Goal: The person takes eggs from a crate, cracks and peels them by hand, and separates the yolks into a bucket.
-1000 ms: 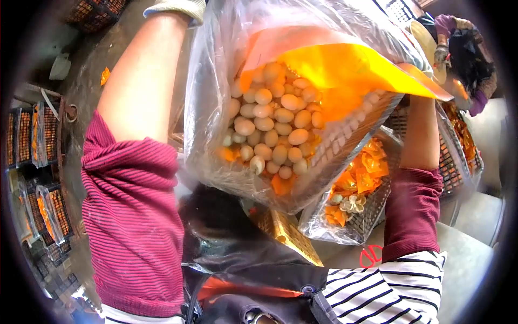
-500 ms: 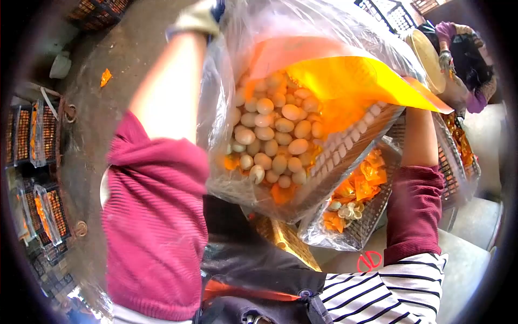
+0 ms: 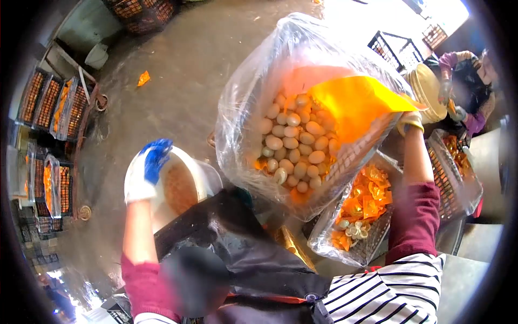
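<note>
The left hand [image 3: 152,166] has moved from beside the plastic bag [image 3: 237,121] to the white bucket [image 3: 200,181], fingers bunched at its rim — grip unclear. The egg crate [image 3: 352,154] sits ahead, right of that bucket: probably heavy and stiff, its eggs [image 3: 291,131] fragile, the bag slick, so best held by the rim. The right hand [image 3: 411,120] bends round its right corner — fingers hidden, hold uncertain.

Before you, a clear plastic bag [image 3: 243,108] held pale eggs [image 3: 291,131], partly under an orange sheet [image 3: 353,94]; a white bucket [image 3: 202,181] was at your left.
</note>
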Available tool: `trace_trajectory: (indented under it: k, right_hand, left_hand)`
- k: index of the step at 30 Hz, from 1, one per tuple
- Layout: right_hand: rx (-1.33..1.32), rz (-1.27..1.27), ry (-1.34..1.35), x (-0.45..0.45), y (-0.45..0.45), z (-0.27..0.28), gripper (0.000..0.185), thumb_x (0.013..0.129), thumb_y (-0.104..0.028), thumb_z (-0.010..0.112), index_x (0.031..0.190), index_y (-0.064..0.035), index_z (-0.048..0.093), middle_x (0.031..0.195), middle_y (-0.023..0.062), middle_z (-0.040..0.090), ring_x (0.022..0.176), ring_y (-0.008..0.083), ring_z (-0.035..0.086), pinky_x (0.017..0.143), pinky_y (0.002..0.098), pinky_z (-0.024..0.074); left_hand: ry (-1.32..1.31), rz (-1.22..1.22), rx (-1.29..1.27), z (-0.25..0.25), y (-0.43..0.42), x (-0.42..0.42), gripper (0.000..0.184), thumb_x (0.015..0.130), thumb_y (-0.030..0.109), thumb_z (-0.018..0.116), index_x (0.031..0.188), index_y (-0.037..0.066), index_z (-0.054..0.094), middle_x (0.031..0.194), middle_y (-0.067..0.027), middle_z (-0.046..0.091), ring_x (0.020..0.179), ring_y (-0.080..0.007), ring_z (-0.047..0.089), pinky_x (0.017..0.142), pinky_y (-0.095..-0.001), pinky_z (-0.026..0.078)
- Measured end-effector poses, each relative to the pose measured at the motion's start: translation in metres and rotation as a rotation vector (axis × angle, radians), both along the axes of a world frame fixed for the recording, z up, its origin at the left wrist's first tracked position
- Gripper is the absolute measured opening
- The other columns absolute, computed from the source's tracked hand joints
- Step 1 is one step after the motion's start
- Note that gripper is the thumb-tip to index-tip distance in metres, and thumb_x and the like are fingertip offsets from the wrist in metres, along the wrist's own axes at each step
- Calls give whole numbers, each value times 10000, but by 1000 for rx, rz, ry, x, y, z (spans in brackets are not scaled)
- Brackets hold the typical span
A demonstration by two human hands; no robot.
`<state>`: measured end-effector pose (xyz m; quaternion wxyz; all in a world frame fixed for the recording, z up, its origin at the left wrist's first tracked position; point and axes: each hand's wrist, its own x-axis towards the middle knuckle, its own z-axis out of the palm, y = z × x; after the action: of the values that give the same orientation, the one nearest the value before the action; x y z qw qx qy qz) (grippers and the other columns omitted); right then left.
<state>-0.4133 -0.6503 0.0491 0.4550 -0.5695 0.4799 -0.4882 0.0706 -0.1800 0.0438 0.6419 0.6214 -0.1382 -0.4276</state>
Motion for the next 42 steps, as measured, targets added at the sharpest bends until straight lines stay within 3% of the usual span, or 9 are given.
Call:
trace_trajectory:
  k: [7,12,18,23,27,31,38,39,42]
  right_hand:
    - [-532,-59,-171,-29,87,69,266,900,-222,482,1058,-34,584,993,89,621,924,167,585,805,302,474]
    - [-1069,295,700,54,201,77,150,769,-73,580,907,-30,621,877,100,634,785,229,611,692,308,486]
    - [-205,557,870,155,199,23,400,857,-274,559,1213,-97,512,1209,133,537,1117,279,499,1006,369,339]
    - [-801,467,348,226,85,10,367,780,-176,573,1125,-60,520,1170,95,522,1131,238,440,964,358,369]
    - [-1454,252,1167,264,83,93,391,800,-153,573,1167,-51,484,1157,73,537,1125,208,465,973,339,382]
    - [-313,800,211,277,55,89,368,816,-161,590,1173,-101,523,1200,41,510,1117,176,475,918,338,404]
    - [-670,514,583,274,60,95,360,805,-182,617,1148,-101,540,1138,54,544,1033,165,522,819,308,446]
    - [-706,497,556,269,68,100,359,804,-184,621,1144,-102,543,1130,56,548,1021,164,528,804,304,452]
    - [-798,469,414,242,116,116,356,799,-193,632,1134,-102,551,1103,61,563,985,159,548,762,292,470]
  left_hand:
    - [-204,126,30,17,136,-71,323,907,186,421,1141,-11,520,1178,-186,550,1108,-296,526,968,-405,392]
    - [-23,270,148,-38,166,-77,278,873,186,478,1070,20,582,1072,-126,609,1003,-233,573,900,-344,430]
    - [-287,143,227,-23,156,-85,257,846,168,507,1033,34,623,1014,-71,632,918,-178,577,862,-286,420]
    - [-164,194,231,-10,144,-84,272,851,179,526,1060,22,599,1001,-85,636,918,-168,580,856,-293,424]
    - [-8,207,157,-25,138,-80,270,872,190,507,1057,13,593,1034,-95,625,943,-163,573,860,-284,426]
    - [-120,58,320,-17,139,-80,275,885,183,481,1063,4,590,1047,-97,617,948,-161,569,860,-275,426]
    - [-495,-88,474,-1,133,-88,284,892,173,444,1045,-2,607,1076,-84,594,963,-176,562,861,-285,425]
    - [-186,137,216,-15,136,-90,278,895,176,446,1044,5,608,1068,-82,595,955,-179,560,857,-278,423]
    - [-805,-223,451,4,136,-90,280,896,190,460,1047,6,607,1055,-83,598,948,-178,557,858,-274,419]
